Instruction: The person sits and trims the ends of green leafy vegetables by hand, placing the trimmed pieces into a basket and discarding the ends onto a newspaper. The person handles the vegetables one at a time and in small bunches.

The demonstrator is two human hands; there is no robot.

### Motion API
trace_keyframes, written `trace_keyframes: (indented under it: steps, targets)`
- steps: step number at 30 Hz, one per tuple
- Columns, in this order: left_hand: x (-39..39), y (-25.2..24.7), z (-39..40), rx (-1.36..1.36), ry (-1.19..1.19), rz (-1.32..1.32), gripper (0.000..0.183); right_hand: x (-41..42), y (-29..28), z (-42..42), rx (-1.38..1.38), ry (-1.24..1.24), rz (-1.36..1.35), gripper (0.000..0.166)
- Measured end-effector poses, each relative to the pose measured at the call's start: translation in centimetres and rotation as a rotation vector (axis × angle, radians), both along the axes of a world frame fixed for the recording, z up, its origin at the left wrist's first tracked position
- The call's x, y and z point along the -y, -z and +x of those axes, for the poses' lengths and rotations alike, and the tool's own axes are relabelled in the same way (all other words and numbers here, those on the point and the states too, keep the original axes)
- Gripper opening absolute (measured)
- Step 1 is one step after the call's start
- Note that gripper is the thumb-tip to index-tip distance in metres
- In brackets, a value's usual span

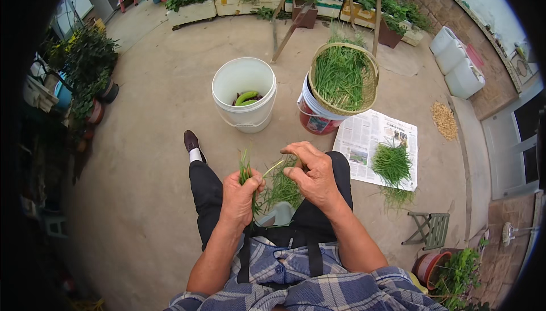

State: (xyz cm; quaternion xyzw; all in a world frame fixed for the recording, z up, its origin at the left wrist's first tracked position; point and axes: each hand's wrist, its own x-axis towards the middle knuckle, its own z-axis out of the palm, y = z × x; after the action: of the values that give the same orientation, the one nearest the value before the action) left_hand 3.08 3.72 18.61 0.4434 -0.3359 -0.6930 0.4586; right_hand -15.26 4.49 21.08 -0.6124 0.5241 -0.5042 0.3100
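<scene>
My left hand point(242, 196) is closed around a small bunch of thin green stalks point(245, 170), which look like chives. One pale stalk point(273, 167) sticks out past my left thumb toward the right. At its tip is my right hand point(313, 172), thumb and forefinger spread; I make out nothing firmly held there. Loose green stalks point(285, 187) lie in a heap on the ground between my legs. To the right, a tidier pile of green stalks point(391, 164) rests partly on a newspaper sheet point(360, 140).
Ahead stands a white bucket point(245, 74) holding green and dark purple produce. A woven basket point(375, 78) full of green stalks tilts atop a second bucket point(315, 121). Wooden poles point(305, 12) rise behind. A folding stool point(431, 230) and potted plant point(426, 268) are at right.
</scene>
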Motion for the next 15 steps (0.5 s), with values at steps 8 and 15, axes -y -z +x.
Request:
trace_keyframes:
  steps: [8,15]
  targets:
    - [-0.1,-0.3,0.2,-0.016,-0.004,-0.033,0.007,0.7,1.7,1.5,-0.238,-0.084,-0.184,0.012]
    - [-0.4,0.3,0.6,-0.011,-0.003,-0.049,0.007,1.0,3.4,1.9,-0.385,-0.012,-0.228,0.013]
